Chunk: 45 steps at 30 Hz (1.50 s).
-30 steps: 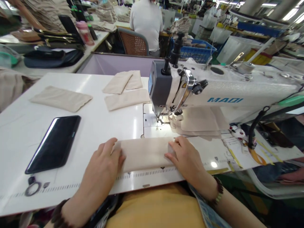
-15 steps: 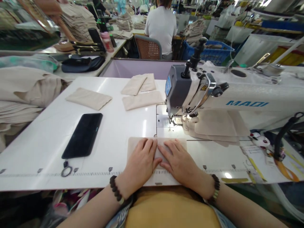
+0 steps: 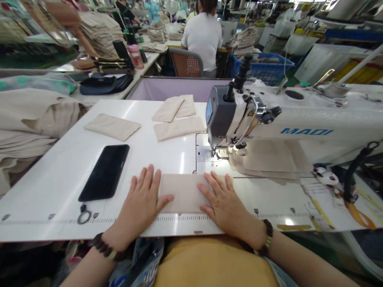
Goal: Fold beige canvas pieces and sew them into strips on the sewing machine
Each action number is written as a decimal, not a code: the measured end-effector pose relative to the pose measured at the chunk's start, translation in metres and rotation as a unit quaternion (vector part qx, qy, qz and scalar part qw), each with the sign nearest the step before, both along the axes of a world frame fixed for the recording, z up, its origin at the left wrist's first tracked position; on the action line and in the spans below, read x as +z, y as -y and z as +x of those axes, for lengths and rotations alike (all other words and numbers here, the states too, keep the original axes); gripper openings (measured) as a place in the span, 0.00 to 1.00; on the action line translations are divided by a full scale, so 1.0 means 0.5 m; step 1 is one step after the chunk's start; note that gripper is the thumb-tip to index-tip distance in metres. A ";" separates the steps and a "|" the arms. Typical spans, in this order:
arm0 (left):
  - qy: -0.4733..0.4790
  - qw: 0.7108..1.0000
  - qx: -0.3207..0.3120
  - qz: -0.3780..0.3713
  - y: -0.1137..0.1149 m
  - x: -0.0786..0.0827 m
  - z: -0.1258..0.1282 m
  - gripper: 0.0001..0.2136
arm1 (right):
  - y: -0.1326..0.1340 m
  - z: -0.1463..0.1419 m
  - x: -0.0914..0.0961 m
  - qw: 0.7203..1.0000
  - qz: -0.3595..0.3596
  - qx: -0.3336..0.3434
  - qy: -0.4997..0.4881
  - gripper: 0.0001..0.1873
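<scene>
right hand (image 3: 226, 205) on beige cloth (image 3: 182, 193); blue basket (image 3: 271, 73) holds fabric (image 3: 267, 60).

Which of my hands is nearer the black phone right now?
Left. Your left hand lies right of the black phone, apart from it, thumb on the beige fabric piece; your right hand is farther right, spread over its right end.

Dark beaded bracelets (image 3: 268, 234) are worn on both wrists (image 3: 254, 234); a mustard-yellow garment (image 3: 206, 263) is flanked by blue denim (image 3: 279, 276).
</scene>
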State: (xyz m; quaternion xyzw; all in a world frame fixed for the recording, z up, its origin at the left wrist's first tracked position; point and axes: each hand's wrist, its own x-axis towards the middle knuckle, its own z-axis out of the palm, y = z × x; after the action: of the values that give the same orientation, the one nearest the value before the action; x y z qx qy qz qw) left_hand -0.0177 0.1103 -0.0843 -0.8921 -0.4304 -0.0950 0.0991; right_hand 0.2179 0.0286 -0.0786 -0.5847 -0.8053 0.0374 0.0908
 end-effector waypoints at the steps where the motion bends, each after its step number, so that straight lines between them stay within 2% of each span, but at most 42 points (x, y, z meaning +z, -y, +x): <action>1: 0.010 1.000 0.001 0.017 0.005 0.006 -0.007 0.33 | 0.000 0.000 0.000 1.000 -0.002 -0.001 0.000 0.26; 2: 0.022 0.999 -0.010 0.027 0.014 0.014 -0.007 0.30 | 0.000 0.000 0.000 1.000 -0.002 -0.002 -0.002 0.26; 4: 0.045 0.996 -0.078 0.024 0.038 0.030 0.009 0.23 | 0.001 -0.001 0.001 1.000 -0.001 -0.004 -0.008 0.25; 6: 0.043 0.986 -0.162 -0.011 0.056 0.043 0.039 0.19 | 0.002 -0.002 0.004 1.000 0.001 -0.005 -0.016 0.25; 8: 0.022 0.979 -0.196 -0.051 0.052 0.049 0.073 0.18 | 0.004 -0.002 0.010 1.000 0.008 -0.015 -0.024 0.25; 10: 0.001 0.980 -0.182 -0.080 0.022 0.052 0.105 0.17 | 0.004 0.001 0.020 0.999 0.018 -0.036 -0.027 0.24; 13: -0.020 0.982 -0.164 -0.087 -0.056 0.057 0.153 0.17 | -0.007 0.020 0.039 0.998 0.022 -0.048 -0.024 0.15; 17: -0.041 0.985 -0.150 -0.078 -0.143 0.068 0.215 0.19 | -0.048 0.070 0.058 1.000 0.000 0.022 0.018 0.11; 19: -0.040 0.980 -0.173 -0.090 -0.161 0.074 0.240 0.15 | -0.072 0.099 0.058 0.997 0.012 0.064 0.040 0.09; 22: -0.034 0.971 -0.208 -0.108 -0.164 0.075 0.265 0.08 | -0.098 0.133 0.046 0.991 0.048 0.114 0.047 0.09; 28: -0.004 0.964 -0.234 -0.124 -0.166 0.060 0.272 0.12 | -0.106 0.152 0.021 0.993 0.074 0.086 0.005 0.11; 34: 0.032 0.952 -0.270 -0.138 -0.179 0.053 0.264 0.13 | -0.105 0.146 0.022 0.994 0.059 0.087 0.005 0.12; 45: 0.044 0.951 -0.264 -0.153 -0.190 0.056 0.268 0.10 | -0.107 0.143 0.027 0.998 0.034 0.059 0.005 0.14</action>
State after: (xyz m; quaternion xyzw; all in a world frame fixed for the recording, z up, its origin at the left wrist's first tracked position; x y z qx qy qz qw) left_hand 0.1165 0.2054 -0.0565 -0.9732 -0.1931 -0.0900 -0.0863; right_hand 0.2891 0.0823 -0.0654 -0.5329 -0.8397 0.0119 0.1040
